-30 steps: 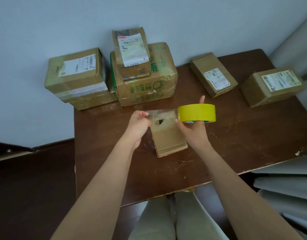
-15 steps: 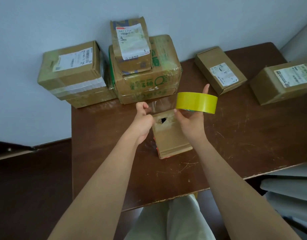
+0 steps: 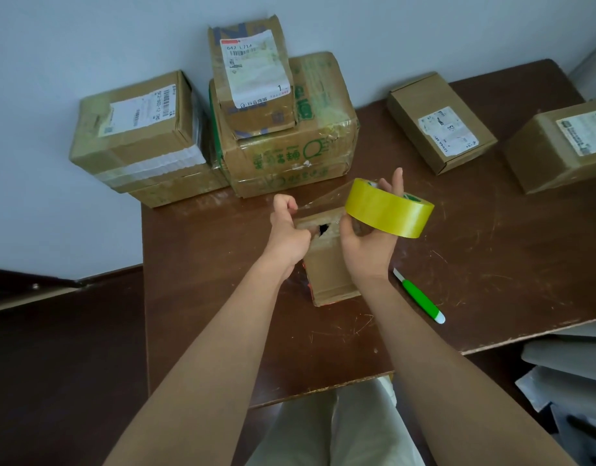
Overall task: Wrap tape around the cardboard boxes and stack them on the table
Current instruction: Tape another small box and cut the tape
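A small cardboard box [image 3: 328, 274] with a torn hole in its far end lies on the dark wooden table [image 3: 491, 250], between my hands. My right hand [image 3: 367, 243] holds a yellow tape roll [image 3: 389, 208] above the box's far right corner. My left hand [image 3: 286, 230] pinches the free end of a clear tape strip [image 3: 323, 200], stretched from the roll over the box's far end. Stacked boxes stand at the back: a large green-printed box [image 3: 289, 156] with a labelled box [image 3: 252, 79] on top, and a two-box stack [image 3: 138, 136] to the left.
Two loose labelled boxes, the nearer box [image 3: 441, 122] and the far-right box [image 3: 562, 146], lie at the table's back right. A green-handled knife [image 3: 419, 297] rests right of my right forearm. A wall is behind the table; grey shelves [image 3: 565, 364] are at the lower right.
The tape roll has tilted and lifted a little away from the box, stretching the strip. My view moved closer, and the green knife has come into sight.
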